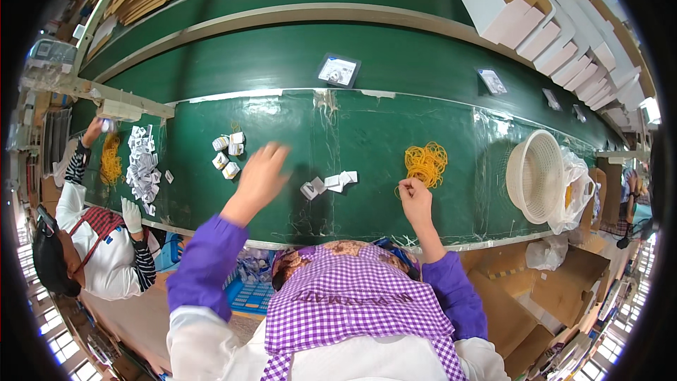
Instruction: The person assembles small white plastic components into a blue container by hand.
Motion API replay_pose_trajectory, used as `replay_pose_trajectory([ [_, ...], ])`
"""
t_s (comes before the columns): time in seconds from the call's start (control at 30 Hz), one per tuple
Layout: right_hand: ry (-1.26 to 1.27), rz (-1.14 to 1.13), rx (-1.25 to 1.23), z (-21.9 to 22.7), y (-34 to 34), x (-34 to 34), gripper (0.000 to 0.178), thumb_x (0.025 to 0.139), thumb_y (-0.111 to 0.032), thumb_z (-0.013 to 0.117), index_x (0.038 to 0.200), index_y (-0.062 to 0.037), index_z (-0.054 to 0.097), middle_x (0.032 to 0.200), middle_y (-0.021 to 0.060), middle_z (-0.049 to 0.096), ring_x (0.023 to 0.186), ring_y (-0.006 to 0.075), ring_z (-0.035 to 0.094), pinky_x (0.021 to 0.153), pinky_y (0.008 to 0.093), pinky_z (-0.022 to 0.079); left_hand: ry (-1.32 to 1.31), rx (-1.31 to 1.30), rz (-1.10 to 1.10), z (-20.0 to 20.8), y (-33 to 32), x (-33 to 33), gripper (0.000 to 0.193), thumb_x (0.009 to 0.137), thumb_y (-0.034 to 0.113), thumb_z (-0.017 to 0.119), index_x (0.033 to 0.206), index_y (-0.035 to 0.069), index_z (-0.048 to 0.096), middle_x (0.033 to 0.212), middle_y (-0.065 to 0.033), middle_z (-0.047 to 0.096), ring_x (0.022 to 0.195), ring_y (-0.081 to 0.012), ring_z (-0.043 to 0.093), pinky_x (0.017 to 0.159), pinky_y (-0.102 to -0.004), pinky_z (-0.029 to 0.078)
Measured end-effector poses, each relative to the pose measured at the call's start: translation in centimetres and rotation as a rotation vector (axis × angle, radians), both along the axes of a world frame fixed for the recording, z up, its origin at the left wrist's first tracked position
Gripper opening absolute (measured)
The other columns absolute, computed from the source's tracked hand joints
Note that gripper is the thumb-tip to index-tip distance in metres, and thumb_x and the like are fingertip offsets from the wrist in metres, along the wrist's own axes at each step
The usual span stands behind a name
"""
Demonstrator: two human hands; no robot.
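My left hand hovers over the green bench, fingers stretched out and a little blurred, with nothing visible in them. Just left of it sit several small bundles of folded white paper. My right hand is closed in a pinch at the near edge of a heap of yellow rubber bands. A thin yellow loop shows at its fingertips, apparently one rubber band. Between my hands lie several loose folded white papers.
A white plastic basket and a clear plastic bag stand at the right. Flat packages lie on the green belt behind the bench. A co-worker at the left handles a pile of folded papers. White boxes line the far right.
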State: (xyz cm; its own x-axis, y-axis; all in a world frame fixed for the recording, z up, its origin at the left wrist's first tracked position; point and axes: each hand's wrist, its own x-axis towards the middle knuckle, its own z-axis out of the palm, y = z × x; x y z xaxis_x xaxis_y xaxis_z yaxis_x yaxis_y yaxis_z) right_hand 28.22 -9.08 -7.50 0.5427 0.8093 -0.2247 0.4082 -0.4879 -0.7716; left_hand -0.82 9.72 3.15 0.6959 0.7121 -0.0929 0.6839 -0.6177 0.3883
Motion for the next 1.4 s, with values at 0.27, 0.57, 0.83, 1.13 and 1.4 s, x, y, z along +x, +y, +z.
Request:
replay_pose_trajectory([
  [0.27,0.214,-0.12,0.077,0.9,-0.5,-1.6,0.009,0.08,-0.006,0.06,0.087,-0.0005,0.061,0.072,0.0071,0.061,0.062,0.0102,0.056,0.058,0.0246,0.044,-0.035,0.498,-0.074,-8.0,13.0,12.6,0.039,0.076,0.001,0.055,0.114,0.009,0.052,0.122,-0.0139,0.049,0.115,-0.0321,0.044,0.089,-0.0415,0.04],
  [0.57,0.38,-0.117,0.098,2.4,1.1,-2.0,0.011,0.083,-0.007,0.059,0.09,0.0004,0.061,0.072,0.0035,0.059,0.061,0.0061,0.052,0.057,0.022,0.043,-0.654,-0.82,0.348,-4.3,8.3,11.8,0.022,0.089,0.009,0.053,0.107,-0.004,0.057,0.094,-0.0084,0.064,0.083,-0.0124,0.061,0.074,-0.0269,0.049],
  [0.83,0.961,-0.035,0.16,8.1,5.6,-4.7,0.021,0.086,-0.017,0.06,0.098,-0.0004,0.055,0.082,0.0018,0.062,0.069,0.0061,0.055,0.056,0.0205,0.044,-0.901,-1.483,0.409,-2.2,-3.2,7.6,0.039,0.092,0.014,0.05,0.128,0.004,0.037,0.113,-0.0068,0.054,0.102,-0.0165,0.055,0.087,-0.0326,0.047],
  [1.13,0.777,0.045,0.236,7.9,3.1,-8.3,0.013,0.086,-0.012,0.06,0.092,-0.0027,0.054,0.079,-0.0004,0.06,0.066,0.0038,0.053,0.055,0.0184,0.043,-0.794,-1.243,0.561,-1.8,-8.5,5.6,0.065,0.086,0.023,0.061,0.133,0.001,0.021,0.121,-0.0145,0.046,0.107,-0.0199,0.05,0.087,-0.0333,0.046],
  [1.4,0.95,0.083,0.19,6.5,0.8,-9.4,0.016,0.086,-0.015,0.06,0.091,-0.0006,0.056,0.075,0.0006,0.059,0.066,0.0043,0.053,0.056,0.022,0.045,-0.891,-1.341,0.624,-3.1,-10.6,3.2,0.056,0.089,0.022,0.057,0.131,0.002,0.026,0.117,-0.0106,0.048,0.108,-0.0184,0.05,0.09,-0.0325,0.044],
])
